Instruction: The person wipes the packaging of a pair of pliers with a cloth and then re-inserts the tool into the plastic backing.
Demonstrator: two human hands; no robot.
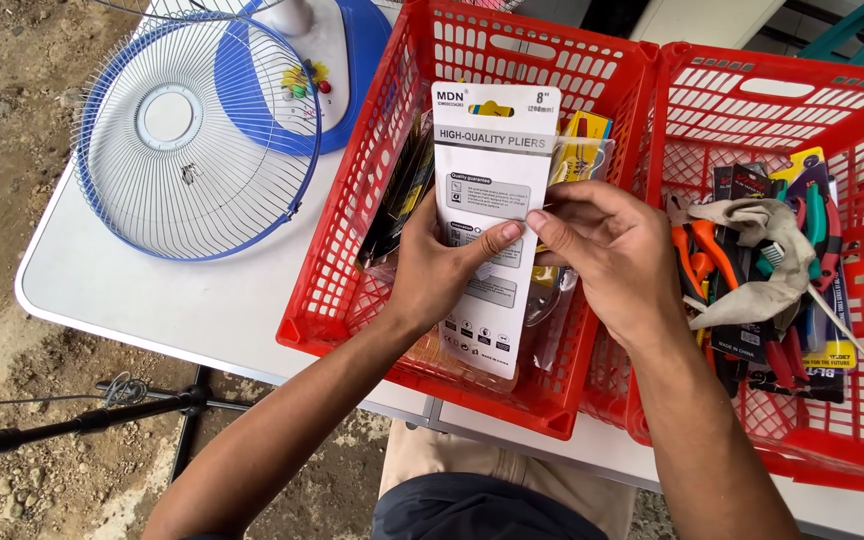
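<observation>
My left hand and my right hand both grip a flat white and grey pliers package card, held upright over the left red plastic basket. The left thumb presses on the card's face, and the right fingers pinch its right edge. Behind the card, more packaged tools with yellow and black cards stand in that basket.
A second red basket on the right holds several pliers with orange, green and red handles and a grey rag. A blue fan grille and fan base lie on the white table. Dirt ground and a black stand are below left.
</observation>
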